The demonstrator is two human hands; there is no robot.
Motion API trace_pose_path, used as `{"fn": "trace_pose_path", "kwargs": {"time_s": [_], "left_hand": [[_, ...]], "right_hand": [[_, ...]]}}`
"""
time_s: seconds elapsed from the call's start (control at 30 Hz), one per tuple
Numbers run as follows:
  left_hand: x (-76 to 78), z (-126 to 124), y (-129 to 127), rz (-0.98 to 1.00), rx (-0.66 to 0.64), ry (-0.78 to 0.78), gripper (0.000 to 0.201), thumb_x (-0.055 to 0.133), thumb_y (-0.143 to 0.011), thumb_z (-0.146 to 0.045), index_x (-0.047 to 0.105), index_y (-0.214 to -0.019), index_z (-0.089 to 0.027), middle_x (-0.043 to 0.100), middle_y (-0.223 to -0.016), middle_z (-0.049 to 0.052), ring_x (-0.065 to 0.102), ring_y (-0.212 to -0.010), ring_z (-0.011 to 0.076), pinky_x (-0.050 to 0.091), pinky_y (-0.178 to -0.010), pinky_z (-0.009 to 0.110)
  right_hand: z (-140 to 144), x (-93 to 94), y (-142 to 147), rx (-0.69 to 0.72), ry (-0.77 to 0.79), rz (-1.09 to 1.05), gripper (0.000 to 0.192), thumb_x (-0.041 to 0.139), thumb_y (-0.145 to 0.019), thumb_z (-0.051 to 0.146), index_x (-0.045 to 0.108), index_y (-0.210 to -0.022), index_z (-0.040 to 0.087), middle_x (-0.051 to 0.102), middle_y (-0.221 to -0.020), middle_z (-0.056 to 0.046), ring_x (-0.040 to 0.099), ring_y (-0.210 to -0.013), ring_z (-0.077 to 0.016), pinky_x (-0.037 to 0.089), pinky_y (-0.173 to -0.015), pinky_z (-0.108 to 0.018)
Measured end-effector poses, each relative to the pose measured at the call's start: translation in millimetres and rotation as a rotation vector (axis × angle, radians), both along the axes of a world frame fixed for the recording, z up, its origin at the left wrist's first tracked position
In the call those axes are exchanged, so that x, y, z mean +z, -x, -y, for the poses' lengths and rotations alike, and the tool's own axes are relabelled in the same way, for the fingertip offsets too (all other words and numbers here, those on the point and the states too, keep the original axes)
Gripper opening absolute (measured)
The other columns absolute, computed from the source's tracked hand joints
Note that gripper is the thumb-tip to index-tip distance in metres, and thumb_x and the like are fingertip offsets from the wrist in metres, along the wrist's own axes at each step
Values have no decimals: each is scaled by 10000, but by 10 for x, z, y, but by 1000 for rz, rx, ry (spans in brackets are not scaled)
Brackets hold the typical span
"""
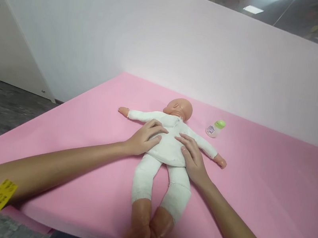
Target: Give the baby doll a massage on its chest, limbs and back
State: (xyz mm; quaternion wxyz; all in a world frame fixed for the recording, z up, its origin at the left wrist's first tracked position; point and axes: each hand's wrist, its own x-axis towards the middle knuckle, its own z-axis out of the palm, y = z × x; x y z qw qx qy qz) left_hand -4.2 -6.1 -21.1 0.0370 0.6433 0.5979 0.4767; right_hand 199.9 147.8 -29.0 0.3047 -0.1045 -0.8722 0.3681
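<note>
A baby doll [169, 148] with a white cloth body lies stretched out on a pink-covered table [91, 124], its arms spread and its feet toward me. The doll's head is turned to the left, and it seems to lie face down. My left hand [147, 136] rests on the left side of the doll's torso with fingers extended. On the torso's right side lies my right hand [192, 154], its fingers likewise stretched out. Neither hand grips anything; both touch the white cloth.
A small clear bottle [215, 128] with a green cap lies on the table to the right of the doll's head. Behind the table rises a white wall [188, 47]. A pale door [10, 43] stands at the left above the dark floor [2, 118].
</note>
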Motion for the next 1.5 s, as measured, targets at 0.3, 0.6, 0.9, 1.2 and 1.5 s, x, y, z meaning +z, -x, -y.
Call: {"fn": "trace_pose_path", "kwargs": {"time_s": [0.3,0.6,0.9,1.2,1.5], "left_hand": [[1,1,-4,-3,8,6,308,482,-1004,-267,664,-1252,-247,537,-1207,81,529,-1194,266,419,-1132,472],[-9,-4,3,-4,-2,-2,309,486,-1006,-259,664,-1259,-243,531,-1202,79,527,-1190,259,412,-1129,462],[-13,-6,7,0,-6,-7,315,495,-996,-246,667,-1260,-237,530,-1207,83,525,-1199,263,408,-1130,463],[-11,0,2,3,-3,-2,315,493,-992,-249,666,-1256,-235,531,-1198,84,526,-1193,262,410,-1125,464],[20,2,-7,36,-9,-29,130,504,-986,-268,607,-1030,-202,553,-1132,77,545,-1109,252,444,-1055,438]], "right_hand": [[0,3,-2,0,1,2,362,442,-1061,425,659,-1345,363,537,-1487,-42,440,-1443,-272,284,-1253,-535],[4,5,-8,5,1,17,361,475,-1051,438,650,-1357,363,522,-1502,-44,429,-1450,-281,296,-1242,-536],[1,15,-5,6,-10,15,364,470,-1050,448,647,-1359,371,527,-1492,-45,438,-1443,-287,297,-1243,-542],[-2,22,-18,30,-33,8,381,560,-1009,450,632,-1373,365,533,-1486,-51,452,-1431,-309,311,-1230,-552],[10,-30,14,-38,65,-111,145,626,-972,382,627,-1079,285,591,-1221,-66,543,-1303,-290,415,-1143,-506]]}}
